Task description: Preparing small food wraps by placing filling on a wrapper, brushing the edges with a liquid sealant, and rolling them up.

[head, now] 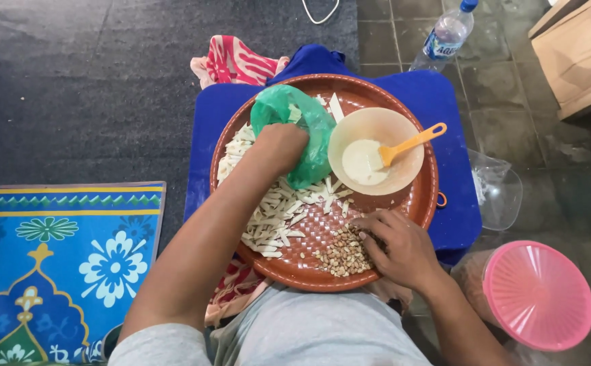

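A round brown woven tray (423, 203) rests on a blue stool in front of me. My left hand (278, 146) grips a green plastic bag (295, 115) that holds pale dough strips, over the tray's upper left. More pale strips (275, 217) lie spread across the tray. My right hand (394, 247) rests on a small heap of peanuts (339, 257) at the tray's lower right, fingers bent into them. A beige bowl (404, 173) with white batter and an orange spoon (410, 144) sits on the tray's right side.
A pink-lidded container (536, 295) stands at lower right. A clear plastic bag (495, 190) lies right of the stool, a water bottle (444, 34) behind it, a cardboard box (580, 51) at top right. A blue patterned mat (51, 264) lies left; a red-white cloth (238, 61) behind.
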